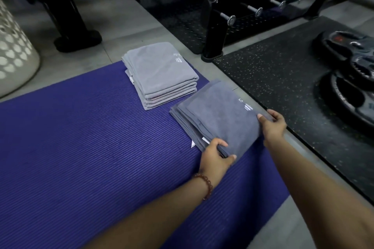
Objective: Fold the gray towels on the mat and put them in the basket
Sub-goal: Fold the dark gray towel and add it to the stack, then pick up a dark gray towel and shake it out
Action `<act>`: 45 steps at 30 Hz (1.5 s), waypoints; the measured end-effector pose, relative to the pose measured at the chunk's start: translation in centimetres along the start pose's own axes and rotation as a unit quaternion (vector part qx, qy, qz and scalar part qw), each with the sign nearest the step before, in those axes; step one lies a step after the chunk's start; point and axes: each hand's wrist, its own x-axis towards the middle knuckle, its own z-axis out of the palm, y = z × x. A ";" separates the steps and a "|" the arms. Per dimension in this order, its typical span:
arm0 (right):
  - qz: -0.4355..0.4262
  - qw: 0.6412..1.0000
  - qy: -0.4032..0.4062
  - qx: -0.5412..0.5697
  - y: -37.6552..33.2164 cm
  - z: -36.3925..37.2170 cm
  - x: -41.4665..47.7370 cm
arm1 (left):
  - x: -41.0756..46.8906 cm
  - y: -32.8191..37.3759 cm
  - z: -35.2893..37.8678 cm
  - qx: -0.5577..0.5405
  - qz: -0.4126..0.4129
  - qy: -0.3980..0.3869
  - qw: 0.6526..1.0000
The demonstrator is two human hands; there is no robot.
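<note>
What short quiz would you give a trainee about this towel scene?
1. True or false: the left hand and right hand both grip the darker towel stack.
2. Where does the basket stand? A) on the floor, far left; B) on top of the towels; C) between the person's arms.
3. Fill in: the bracelet is on the ___ wrist.

Key: 1 true; 2 A; 3 left.
</note>
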 end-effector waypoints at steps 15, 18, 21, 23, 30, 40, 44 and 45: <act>-0.238 0.913 -0.054 -0.328 1.6 -0.6 -7.3 | -1.2 -1.0 -9.2 0.208 0.077 -0.137 0.965; -0.345 0.885 -0.090 -0.298 -0.5 2.5 -10.6 | -3.8 0.5 -14.1 0.239 0.060 -0.173 0.954; -0.356 0.868 -0.290 -0.192 -3.8 8.5 -16.2 | -8.1 3.1 -20.4 0.297 0.056 -0.196 0.933; -0.336 0.827 -0.427 -0.148 -5.2 12.9 -22.0 | -11.7 4.3 -25.3 0.338 0.044 -0.181 0.922; -0.293 0.579 -0.743 -0.164 -4.6 23.3 -42.4 | -26.7 1.6 -42.1 0.417 -0.060 -0.025 0.907; -0.261 0.386 -0.844 -0.264 3.5 27.8 -62.2 | -45.3 -12.4 -54.6 0.521 -0.176 0.227 0.804; -0.236 0.393 -0.851 -0.255 5.7 27.3 -66.2 | -45.9 -14.5 -56.6 0.604 -0.215 0.334 0.691; -0.239 0.388 -0.853 -0.253 6.1 27.3 -66.9 | -45.6 -14.5 -56.9 0.621 -0.210 0.365 0.662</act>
